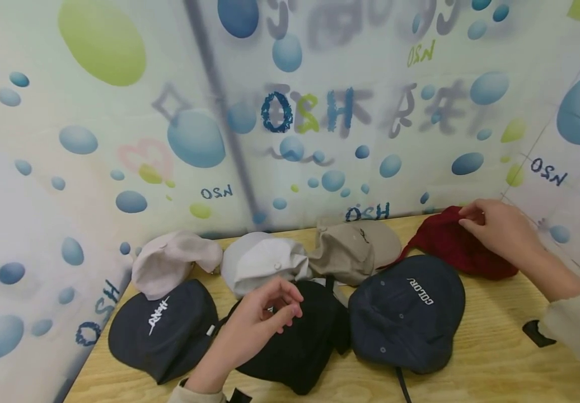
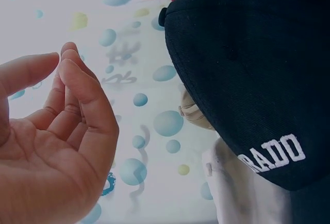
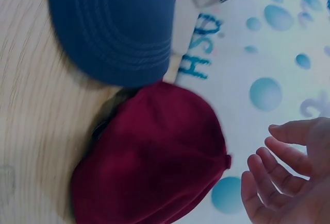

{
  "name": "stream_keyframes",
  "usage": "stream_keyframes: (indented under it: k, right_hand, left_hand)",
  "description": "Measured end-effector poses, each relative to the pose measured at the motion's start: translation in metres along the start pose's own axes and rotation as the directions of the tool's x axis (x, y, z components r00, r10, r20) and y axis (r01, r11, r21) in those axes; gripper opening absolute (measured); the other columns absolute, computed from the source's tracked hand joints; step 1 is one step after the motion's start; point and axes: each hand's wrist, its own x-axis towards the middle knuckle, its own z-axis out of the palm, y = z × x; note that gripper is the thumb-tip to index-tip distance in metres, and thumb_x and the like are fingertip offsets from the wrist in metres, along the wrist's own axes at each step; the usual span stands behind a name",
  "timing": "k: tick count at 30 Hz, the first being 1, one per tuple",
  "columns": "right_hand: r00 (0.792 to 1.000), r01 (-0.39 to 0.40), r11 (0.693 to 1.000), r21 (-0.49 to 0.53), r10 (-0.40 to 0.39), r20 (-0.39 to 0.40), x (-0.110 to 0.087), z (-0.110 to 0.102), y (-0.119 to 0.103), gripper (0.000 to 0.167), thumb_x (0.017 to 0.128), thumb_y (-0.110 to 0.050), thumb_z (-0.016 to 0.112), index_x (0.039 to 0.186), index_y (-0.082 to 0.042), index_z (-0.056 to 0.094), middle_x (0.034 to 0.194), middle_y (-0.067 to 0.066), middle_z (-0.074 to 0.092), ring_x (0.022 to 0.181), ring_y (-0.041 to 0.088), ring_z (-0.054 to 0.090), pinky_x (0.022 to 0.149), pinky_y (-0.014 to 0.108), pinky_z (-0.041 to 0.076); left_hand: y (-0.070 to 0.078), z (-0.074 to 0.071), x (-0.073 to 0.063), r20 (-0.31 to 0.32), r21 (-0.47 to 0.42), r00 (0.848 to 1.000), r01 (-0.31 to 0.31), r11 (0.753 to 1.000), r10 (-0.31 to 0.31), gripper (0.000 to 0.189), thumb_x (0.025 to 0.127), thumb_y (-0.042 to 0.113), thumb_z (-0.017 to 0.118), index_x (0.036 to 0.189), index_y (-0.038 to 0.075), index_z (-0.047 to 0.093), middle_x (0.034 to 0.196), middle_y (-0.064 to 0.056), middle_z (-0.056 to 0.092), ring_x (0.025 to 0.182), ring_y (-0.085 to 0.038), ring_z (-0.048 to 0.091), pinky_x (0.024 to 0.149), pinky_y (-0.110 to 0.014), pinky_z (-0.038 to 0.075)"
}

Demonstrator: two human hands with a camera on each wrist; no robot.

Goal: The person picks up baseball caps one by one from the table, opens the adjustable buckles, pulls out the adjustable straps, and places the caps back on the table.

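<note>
My left hand (image 1: 265,316) hovers over a black cap (image 1: 315,336) in the front row, fingers loosely bent. In the left wrist view nothing lies between the left hand's thumb and fingers, and a dark cap with white letters "RADO" (image 2: 273,154) fills the right side. Above a dark red cap (image 1: 471,252) at the back right is my right hand (image 1: 501,226). The right wrist view shows a gap between the red cap's top button (image 3: 227,162) and that hand's relaxed, empty fingers. Left of the red cap sits a navy cap with white lettering (image 1: 406,313).
Along the back of the wooden table (image 1: 527,358) stand a pale pinkish cap (image 1: 169,263), a light grey cap (image 1: 265,260) and a beige cap (image 1: 352,249). Another navy cap (image 1: 164,330) lies front left. A patterned curtain (image 1: 396,145) rises behind them.
</note>
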Motion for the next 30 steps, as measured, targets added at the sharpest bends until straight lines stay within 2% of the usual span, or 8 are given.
stream_keyframes:
  k: [5, 13, 19, 24, 30]
  right_hand:
    - [0.999, 0.05, 0.999, 0.021, -0.05, -0.003, -0.003, -0.001, -0.019, 0.02, 0.093, -0.014, 0.067, 0.107, 0.0, 0.069, 0.093, 0.019, 0.071, 0.084, 0.033, 0.065, 0.068, 0.037, 0.049]
    - [0.994, 0.104, 0.993, 0.061, -0.105, 0.012, -0.008, -0.001, -0.056, 0.02, 0.091, -0.013, 0.07, 0.107, -0.001, 0.069, 0.095, 0.016, 0.072, 0.086, 0.03, 0.066, 0.078, 0.05, 0.055]
    - [0.99, 0.131, 0.986, 0.101, -0.136, 0.045, -0.013, -0.002, -0.088, 0.022, 0.09, -0.013, 0.073, 0.108, -0.002, 0.069, 0.096, 0.014, 0.072, 0.087, 0.028, 0.066, 0.081, 0.051, 0.056]
    - [0.98, 0.159, 0.979, 0.126, -0.172, 0.102, -0.02, 0.002, -0.108, 0.022, 0.089, -0.017, 0.074, 0.107, -0.005, 0.069, 0.095, 0.009, 0.072, 0.084, 0.021, 0.067, 0.075, 0.042, 0.058]
    - [0.955, 0.213, 0.963, 0.165, -0.24, 0.172, -0.031, 0.011, -0.123, 0.016, 0.088, -0.016, 0.076, 0.102, -0.012, 0.07, 0.096, 0.002, 0.072, 0.083, 0.015, 0.067, 0.07, 0.032, 0.056]
  left_hand:
    - [-0.001, 0.0, 0.0, 0.001, -0.003, 1.0, 0.006, 1.0, -0.006, 0.022, 0.102, 0.021, 0.057, 0.112, 0.001, 0.059, 0.099, -0.015, 0.066, 0.078, -0.023, 0.063, 0.066, -0.028, 0.056]
    - [-0.003, -0.001, 0.0, 0.0, -0.01, 1.0, 0.009, 1.0, -0.009, 0.02, 0.102, 0.02, 0.056, 0.112, 0.003, 0.059, 0.099, -0.016, 0.066, 0.078, -0.023, 0.064, 0.066, -0.027, 0.056]
    - [-0.003, -0.002, -0.001, 0.002, -0.017, 0.999, 0.035, 0.999, -0.035, 0.019, 0.102, 0.021, 0.057, 0.112, 0.004, 0.06, 0.1, -0.015, 0.066, 0.079, -0.022, 0.064, 0.067, -0.028, 0.055]
    - [-0.003, -0.004, -0.002, 0.008, -0.021, 0.999, 0.045, 0.999, -0.045, 0.02, 0.103, 0.022, 0.056, 0.112, 0.004, 0.059, 0.1, -0.015, 0.067, 0.08, -0.024, 0.064, 0.067, -0.028, 0.055]
    - [-0.003, -0.004, -0.002, 0.012, -0.024, 0.999, 0.04, 0.999, -0.04, 0.021, 0.103, 0.021, 0.056, 0.113, 0.003, 0.059, 0.1, -0.016, 0.066, 0.08, -0.025, 0.064, 0.067, -0.027, 0.055]
